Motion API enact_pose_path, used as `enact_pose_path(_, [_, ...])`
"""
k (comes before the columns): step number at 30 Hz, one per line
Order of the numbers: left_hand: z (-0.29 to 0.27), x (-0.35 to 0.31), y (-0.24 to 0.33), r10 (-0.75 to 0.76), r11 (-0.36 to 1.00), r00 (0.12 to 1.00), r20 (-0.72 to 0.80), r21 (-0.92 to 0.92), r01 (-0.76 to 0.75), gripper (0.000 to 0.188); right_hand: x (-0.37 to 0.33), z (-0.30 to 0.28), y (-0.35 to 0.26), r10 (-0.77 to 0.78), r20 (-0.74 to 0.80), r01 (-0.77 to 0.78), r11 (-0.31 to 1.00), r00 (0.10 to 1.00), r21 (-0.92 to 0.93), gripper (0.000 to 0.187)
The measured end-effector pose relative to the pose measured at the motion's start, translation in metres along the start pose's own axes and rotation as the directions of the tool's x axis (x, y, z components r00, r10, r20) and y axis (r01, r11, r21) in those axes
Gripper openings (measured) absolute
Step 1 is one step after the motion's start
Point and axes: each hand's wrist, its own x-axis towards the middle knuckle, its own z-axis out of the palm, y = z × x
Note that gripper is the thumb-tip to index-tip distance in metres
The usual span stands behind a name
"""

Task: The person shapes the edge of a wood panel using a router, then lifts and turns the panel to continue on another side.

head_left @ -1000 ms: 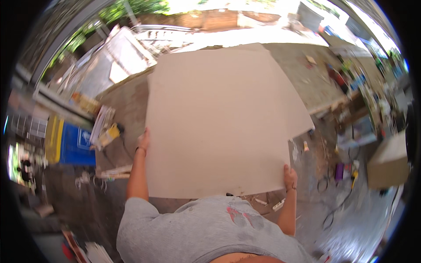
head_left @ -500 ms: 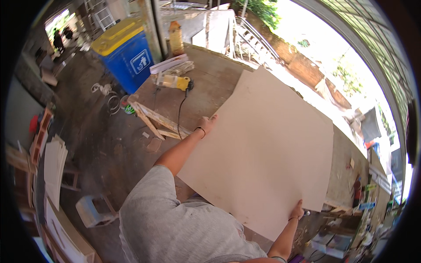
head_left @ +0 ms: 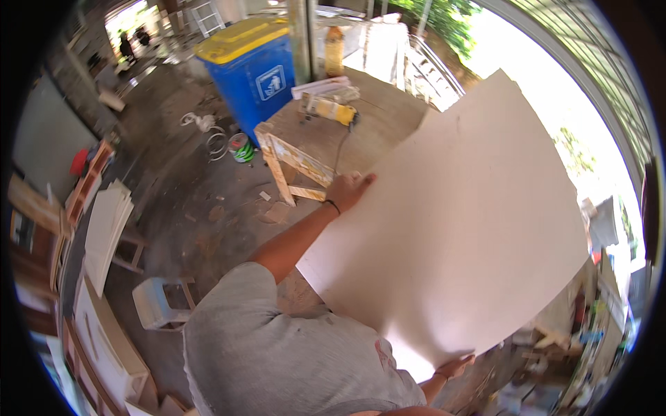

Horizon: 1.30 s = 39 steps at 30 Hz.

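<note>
A large, thin pale sheet of board [head_left: 479, 201] spans the space in front of me, tilted and bowed along its near part. My left hand [head_left: 349, 191] is closed on its left edge, the thumb lying over the top face. At the near right edge my right hand [head_left: 456, 367] grips the sheet, its fingers partly hidden. Beyond the sheet is a wooden worktable [head_left: 388, 104], mostly covered from view by it. A yellow power tool [head_left: 331, 109] with a dark cord lies on the tabletop, to the left of the sheet.
A blue bin with a yellow lid [head_left: 251, 80] stands left of the worktable, near a paint tin [head_left: 241, 148]. A small white stool [head_left: 163, 303] and stacked pale panels [head_left: 107, 229] are on my left. Clutter [head_left: 548, 367] lies at the lower right.
Both hands have raised the sheet from the worktable; its far corner stands higher and its near part now bows. My view has turned, so the surroundings sit farther right.
</note>
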Motion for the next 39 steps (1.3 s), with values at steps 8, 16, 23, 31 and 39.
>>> enact_pose_path(8, [-0.059,-0.05,0.107,0.452,0.883,0.892,0.012,-0.15,-0.445,0.067,-0.055,-0.049,0.106,0.262,0.24,-0.353,0.601,0.935,0.717,0.078])
enact_pose_path(16, [-0.087,-0.107,0.206,0.726,0.686,0.462,0.509,-0.489,-0.539,0.034,-0.148,-0.042,0.123,0.547,0.17,-0.456,0.443,0.82,0.772,0.1])
enact_pose_path(23, [-0.1,-0.11,0.23,0.775,0.568,0.091,0.625,-0.627,-0.533,0.044,-0.244,-0.062,0.172,0.629,0.06,-0.355,0.355,0.775,0.865,0.093])
enact_pose_path(31, [-0.061,-0.108,0.244,0.507,0.849,-0.35,0.788,-0.527,0.045,0.037,-0.332,-0.053,0.218,0.718,-0.169,-0.245,0.435,0.675,0.866,0.087])
enact_pose_path(39, [-0.056,-0.151,0.246,0.376,0.888,-0.542,0.751,-0.46,-0.021,0.045,-0.431,-0.007,0.256,0.779,-0.33,-0.377,0.568,0.532,0.732,0.078])
